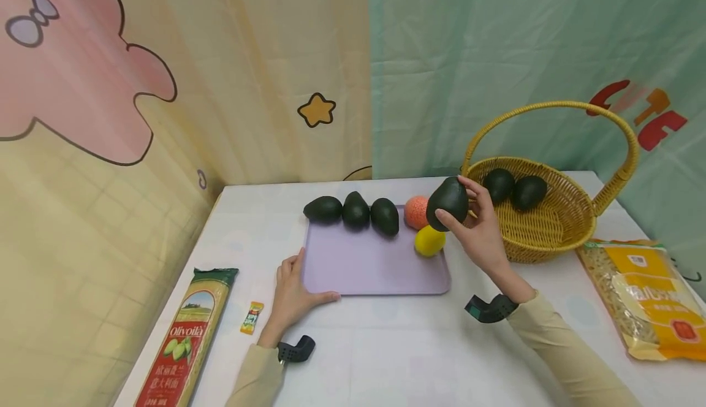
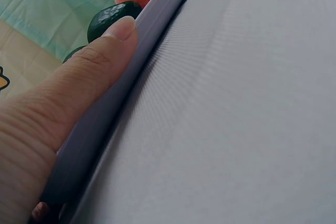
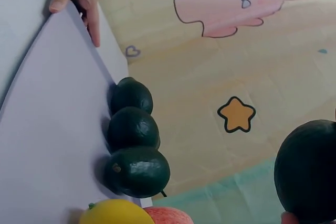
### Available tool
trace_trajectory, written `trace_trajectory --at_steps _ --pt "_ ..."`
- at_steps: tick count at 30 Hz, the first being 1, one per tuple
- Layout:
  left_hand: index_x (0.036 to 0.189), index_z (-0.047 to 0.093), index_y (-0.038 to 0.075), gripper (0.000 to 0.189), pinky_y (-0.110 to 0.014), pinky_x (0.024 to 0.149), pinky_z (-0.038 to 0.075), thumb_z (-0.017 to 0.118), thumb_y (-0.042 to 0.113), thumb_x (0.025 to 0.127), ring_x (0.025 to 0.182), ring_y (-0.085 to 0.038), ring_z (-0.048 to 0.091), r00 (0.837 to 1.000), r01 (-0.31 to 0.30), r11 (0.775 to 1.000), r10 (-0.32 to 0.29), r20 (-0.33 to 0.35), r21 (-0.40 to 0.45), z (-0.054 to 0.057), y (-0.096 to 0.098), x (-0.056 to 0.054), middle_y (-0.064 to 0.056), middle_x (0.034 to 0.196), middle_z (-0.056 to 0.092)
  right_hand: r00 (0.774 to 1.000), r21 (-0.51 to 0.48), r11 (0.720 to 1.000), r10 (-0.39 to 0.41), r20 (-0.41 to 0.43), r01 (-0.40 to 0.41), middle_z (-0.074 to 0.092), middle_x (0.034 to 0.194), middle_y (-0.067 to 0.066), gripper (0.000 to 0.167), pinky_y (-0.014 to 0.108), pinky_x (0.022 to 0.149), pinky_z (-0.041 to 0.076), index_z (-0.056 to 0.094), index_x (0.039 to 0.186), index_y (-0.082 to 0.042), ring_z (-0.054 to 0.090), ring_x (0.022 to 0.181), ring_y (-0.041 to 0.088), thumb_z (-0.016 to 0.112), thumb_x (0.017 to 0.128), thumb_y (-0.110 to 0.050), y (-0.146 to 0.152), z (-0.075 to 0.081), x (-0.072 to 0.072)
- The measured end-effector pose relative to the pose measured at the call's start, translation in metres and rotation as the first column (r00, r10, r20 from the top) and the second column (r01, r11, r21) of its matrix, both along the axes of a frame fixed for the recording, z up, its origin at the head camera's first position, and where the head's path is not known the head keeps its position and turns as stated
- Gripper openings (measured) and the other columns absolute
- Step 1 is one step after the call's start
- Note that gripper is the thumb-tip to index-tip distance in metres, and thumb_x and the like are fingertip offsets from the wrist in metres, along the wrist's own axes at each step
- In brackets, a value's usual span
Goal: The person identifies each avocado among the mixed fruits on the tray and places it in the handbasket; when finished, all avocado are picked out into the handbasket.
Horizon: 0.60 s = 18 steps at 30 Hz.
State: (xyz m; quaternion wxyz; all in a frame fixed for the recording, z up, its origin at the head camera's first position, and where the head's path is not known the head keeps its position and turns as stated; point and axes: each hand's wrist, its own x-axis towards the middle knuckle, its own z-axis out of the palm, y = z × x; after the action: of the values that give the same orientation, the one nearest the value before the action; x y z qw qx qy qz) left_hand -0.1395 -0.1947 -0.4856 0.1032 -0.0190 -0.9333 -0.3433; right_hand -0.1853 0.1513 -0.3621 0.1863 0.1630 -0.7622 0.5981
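Note:
My right hand (image 1: 481, 229) grips a dark green avocado (image 1: 448, 201), lifted above the right side of a pale purple tray (image 1: 358, 272), with the thumb on its near side. At the tray's near left corner rests my left hand (image 1: 295, 293); its straight thumb lies on the front rim, and its other fingers reach along the left edge. Three avocados (image 1: 355, 212) stand side by side along the tray's far edge. A yellow lemon (image 1: 429, 241) and a round pinkish-orange fruit (image 1: 415, 212) sit at its right, partly overlapped by the held avocado.
To the right, a woven basket (image 1: 529, 251) with a tall handle holds two avocados (image 1: 513, 189). A bag of grain (image 1: 651, 296) lies in front of it. At the left are a pasta packet (image 1: 184, 339) and a small snack packet (image 1: 252, 317). Curtains (image 1: 353, 57) hang behind the table.

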Motion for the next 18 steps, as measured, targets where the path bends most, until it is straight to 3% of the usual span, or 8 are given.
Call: trace_trajectory --at_steps 4,8,13,18 --pt "0.147 0.026 -0.004 0.128 -0.048 0.095 0.033 0.088 0.054 0.051 0.117 -0.035 0.032 1.000 0.000 1.000 0.000 0.003 0.005 0.001 0.000 0.001 -0.022 0.131 0.035 0.999 -0.040 0.999 -0.022 -0.023 0.021 0.044 0.122 0.006 0.067 0.017 0.083 0.045 0.040 0.143 -0.014 0.052 0.098 0.018 0.068 0.084 0.003 0.015 -0.007 -0.014" --pt "0.148 0.024 -0.002 0.128 -0.047 0.097 0.032 0.089 0.053 0.052 0.119 -0.034 0.030 0.999 -0.002 1.000 0.002 0.040 0.011 0.003 0.000 0.001 -0.022 0.133 0.034 0.997 -0.020 0.997 -0.072 -0.011 0.072 0.046 0.118 0.005 0.066 0.017 0.081 0.045 0.039 0.143 -0.016 0.053 0.097 0.017 0.069 0.086 -0.003 0.035 -0.002 -0.025" --pt "0.148 0.022 -0.002 0.128 -0.047 0.099 0.030 0.088 0.053 0.053 0.121 -0.034 0.029 0.999 0.000 1.000 -0.001 0.055 0.007 0.005 -0.001 0.000 -0.022 0.134 0.033 0.990 0.062 0.992 -0.116 0.074 0.111 0.045 0.114 0.001 0.065 0.014 0.073 0.047 0.034 0.142 -0.015 0.056 0.093 0.008 0.069 0.087 -0.012 0.069 0.010 -0.044" --pt "0.149 0.022 -0.001 0.129 -0.047 0.099 0.030 0.088 0.053 0.053 0.121 -0.034 0.028 0.998 0.001 1.000 -0.002 0.059 0.007 0.005 0.000 0.001 -0.022 0.135 0.032 0.972 0.197 0.976 -0.130 0.197 0.091 0.043 0.122 0.010 0.069 0.015 0.070 0.047 0.027 0.143 -0.015 0.055 0.093 0.007 0.068 0.089 -0.026 0.096 0.019 -0.061"
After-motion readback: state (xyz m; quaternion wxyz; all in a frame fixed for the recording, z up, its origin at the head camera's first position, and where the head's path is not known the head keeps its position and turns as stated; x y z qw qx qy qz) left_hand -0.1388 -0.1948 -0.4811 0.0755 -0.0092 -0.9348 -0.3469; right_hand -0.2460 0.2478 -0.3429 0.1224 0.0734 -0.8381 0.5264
